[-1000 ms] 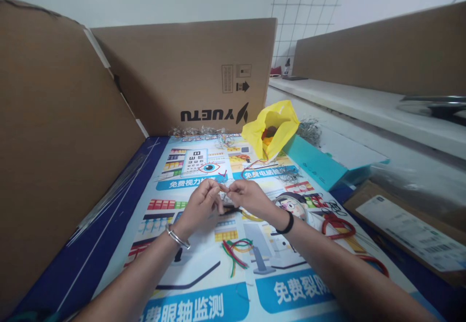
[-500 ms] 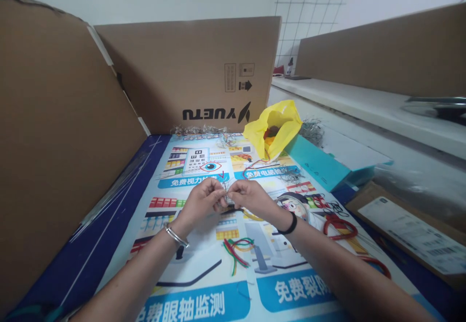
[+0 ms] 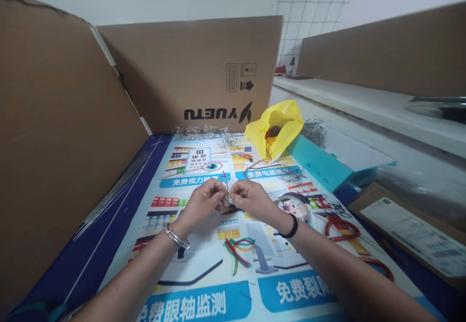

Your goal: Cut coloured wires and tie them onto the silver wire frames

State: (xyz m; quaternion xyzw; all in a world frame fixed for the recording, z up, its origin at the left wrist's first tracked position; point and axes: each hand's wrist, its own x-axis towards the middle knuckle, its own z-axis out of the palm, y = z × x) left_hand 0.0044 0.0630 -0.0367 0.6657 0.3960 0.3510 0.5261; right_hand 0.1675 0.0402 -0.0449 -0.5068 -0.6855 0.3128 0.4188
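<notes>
My left hand (image 3: 208,197), with a silver bracelet at the wrist, is closed in a pinch on thin wires (image 3: 228,190). My right hand (image 3: 254,200), a black band around its wrist, pinches the same wires from the other side. Fingertips cover much of them, and a small red end (image 3: 224,174) sticks up above. Just below the fingers shows a dark, thin piece (image 3: 230,210), partly hidden. Nearer to me on the printed mat (image 3: 196,259) lies a bundle of red, green and yellow strands (image 3: 237,254).
A yellow bag (image 3: 262,127) gapes beside a teal box (image 3: 320,164). Tangled wire scraps (image 3: 202,130) lie along the back. Red-handled scissors (image 3: 342,237) rest by my right forearm. Cardboard panels (image 3: 163,70) wall the left and back; a labelled carton (image 3: 415,234) sits at right.
My fingertips have drawn slightly apart, showing more of the wires between them. The small red end has changed its angle. The whole view has shifted a little.
</notes>
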